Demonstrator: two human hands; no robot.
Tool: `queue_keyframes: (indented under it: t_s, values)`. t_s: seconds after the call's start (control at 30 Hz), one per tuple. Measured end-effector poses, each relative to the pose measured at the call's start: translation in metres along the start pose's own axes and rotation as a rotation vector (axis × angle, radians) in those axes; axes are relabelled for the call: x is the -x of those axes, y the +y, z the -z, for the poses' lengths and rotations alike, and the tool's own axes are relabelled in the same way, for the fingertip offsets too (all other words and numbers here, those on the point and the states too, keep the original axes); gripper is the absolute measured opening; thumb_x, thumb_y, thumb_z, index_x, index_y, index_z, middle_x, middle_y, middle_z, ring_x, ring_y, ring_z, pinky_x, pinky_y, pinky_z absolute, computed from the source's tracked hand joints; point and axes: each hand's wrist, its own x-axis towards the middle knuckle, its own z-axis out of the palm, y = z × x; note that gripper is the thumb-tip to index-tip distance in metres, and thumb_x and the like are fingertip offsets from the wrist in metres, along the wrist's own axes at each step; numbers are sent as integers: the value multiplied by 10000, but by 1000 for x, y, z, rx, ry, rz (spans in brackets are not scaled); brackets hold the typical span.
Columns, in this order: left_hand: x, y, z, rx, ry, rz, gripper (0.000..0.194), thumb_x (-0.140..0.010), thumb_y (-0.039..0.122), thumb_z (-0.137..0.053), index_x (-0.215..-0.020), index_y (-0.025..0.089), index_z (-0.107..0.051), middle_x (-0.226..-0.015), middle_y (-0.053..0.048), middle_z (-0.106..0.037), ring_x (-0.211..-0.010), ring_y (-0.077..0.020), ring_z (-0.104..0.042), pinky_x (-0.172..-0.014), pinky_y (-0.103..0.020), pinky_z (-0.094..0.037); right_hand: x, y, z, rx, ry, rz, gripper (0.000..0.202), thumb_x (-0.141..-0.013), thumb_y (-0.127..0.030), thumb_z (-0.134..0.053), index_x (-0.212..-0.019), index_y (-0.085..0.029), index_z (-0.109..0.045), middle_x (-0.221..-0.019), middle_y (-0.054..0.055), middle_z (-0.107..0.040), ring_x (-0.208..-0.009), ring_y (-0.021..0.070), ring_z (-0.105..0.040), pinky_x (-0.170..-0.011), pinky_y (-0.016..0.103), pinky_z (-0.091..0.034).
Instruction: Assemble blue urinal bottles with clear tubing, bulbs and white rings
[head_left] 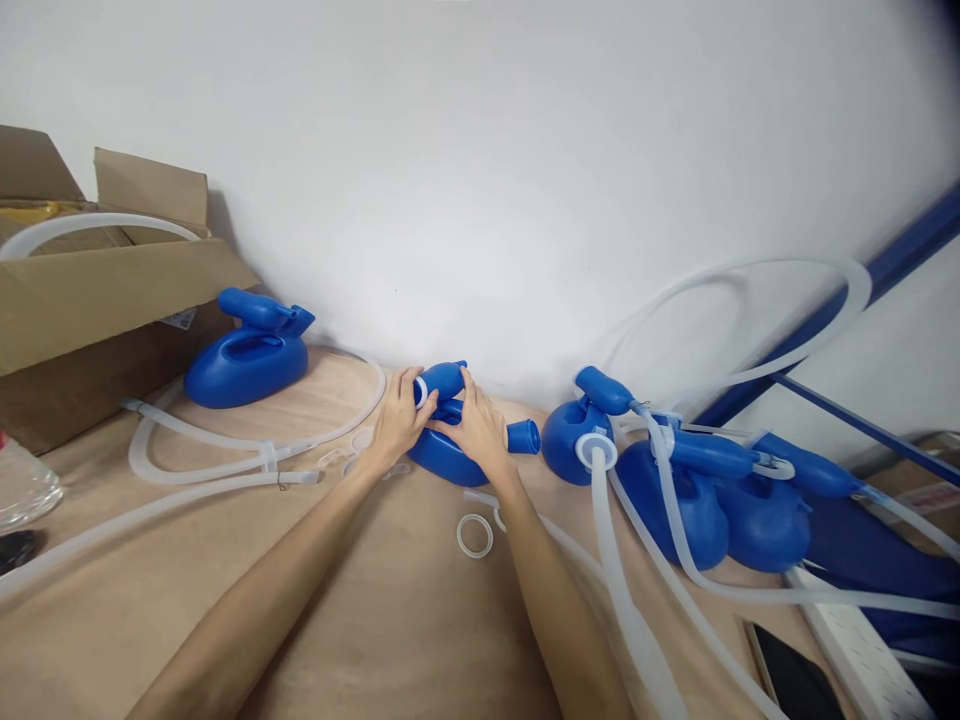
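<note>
In the middle of the wooden table, a blue bottle lies with its open neck pointing right. Above it is a small blue funnel piece with a white ring at its left end. My left hand is closed round the ringed end of this piece. The fingers of my right hand grip its right part, the palm close over the bottle. A loose white ring lies on the table below my hands, and small clear parts lie beside my left wrist.
At the left are an open cardboard box, another blue bottle and pale tubes. Several blue bottles with tubes stand at the right, near a dark phone. A white wall rises behind the table.
</note>
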Motion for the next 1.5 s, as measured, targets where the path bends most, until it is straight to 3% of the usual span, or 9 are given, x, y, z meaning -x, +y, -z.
queue_keyframes:
  t_s: [0.17, 0.37, 0.5, 0.63, 0.87, 1.13, 1.3, 1.43, 1.5]
  values:
    - [5, -26, 16, 9, -2, -225, 352, -924, 386, -568, -1213, 186, -578, -1215, -162, -649, -1144, -289, -653, -1045, -426, -518, -2, -2, -1, 0, -46, -37, 1223, -799, -668, -732, -1654, -195, 4, -1371, 223, -622, -1214, 396, -640, -940, 473, -524]
    - [-16, -13, 47, 17, 89, -196, 336, -924, 394, -497, -1165, 183, -600, -1049, -120, -690, -967, -279, -673, -901, -417, -549, -1, 8, 3, -62, 6, 231, 1348, -697, -657, -833, -1657, -262, 28, -1686, 206, -171, -1566, 388, -215, -1199, 592, -338]
    - [-36, 32, 64, 189, 88, -126, 383, -949, 459, -467, -1190, 191, -595, -1032, -82, -690, -930, -249, -669, -867, -389, -548, 6, 7, 31, -347, 130, 422, 1219, -682, -623, -864, -1622, -286, -165, -1570, 147, -353, -1476, 322, -388, -1200, 506, -395]
    - [-44, 62, 77, 445, -119, -139, 610, -919, 567, -504, -1389, 179, -484, -1194, -115, -657, -1033, -276, -659, -932, -426, -543, 13, -1, 67, -413, 303, 466, 999, -703, -609, -837, -1521, -259, -382, -1325, 114, -510, -1224, 314, -569, -1075, 511, -514]
    - [-38, 90, 82, 529, -119, -123, 535, -934, 465, -601, -1392, 223, -468, -1408, -132, -580, -1236, -312, -624, -1043, -465, -523, 23, -12, 91, -496, 268, 415, 949, -683, -717, -770, -1454, -267, -449, -1205, 85, -538, -1092, 306, -603, -995, 533, -547]
    - [-44, 103, 98, 469, -266, -210, 570, -1009, 509, -496, -1495, 217, -439, -1395, -135, -587, -1242, -299, -598, -1072, -469, -482, 32, -4, 118, -834, -118, 294, 991, -765, -851, -625, -1522, -252, -403, -1472, 115, -513, -1316, 357, -552, -1085, 496, -484]
    - [-60, 101, 118, 285, -402, -179, 407, -940, 365, -584, -1296, 189, -674, -1178, -90, -686, -1053, -247, -655, -955, -371, -515, 54, 4, 140, -512, -546, 63, 1200, -787, -858, -595, -1669, -252, -51, -1510, 162, -511, -1274, 349, -585, -1058, 517, -478]
    - [-64, 84, 109, 20, -635, -41, 363, -853, 299, -535, -1097, 189, -780, -1100, -76, -741, -997, -260, -682, -937, -370, -524, 74, 28, 129, -146, -692, -126, 767, -904, -703, -575, -1527, -270, -457, -1389, 136, -630, -1250, 359, -612, -1035, 506, -479]
    - [-59, 72, 92, -134, -764, 53, 450, -847, 312, -533, -1225, 189, -744, -1131, -97, -756, -1045, -299, -693, -959, -396, -522, 82, 44, 116, 20, -756, -189, 713, -874, -617, -656, -1460, -229, -534, -1434, 173, -597, -1306, 396, -575, -1045, 514, -464]
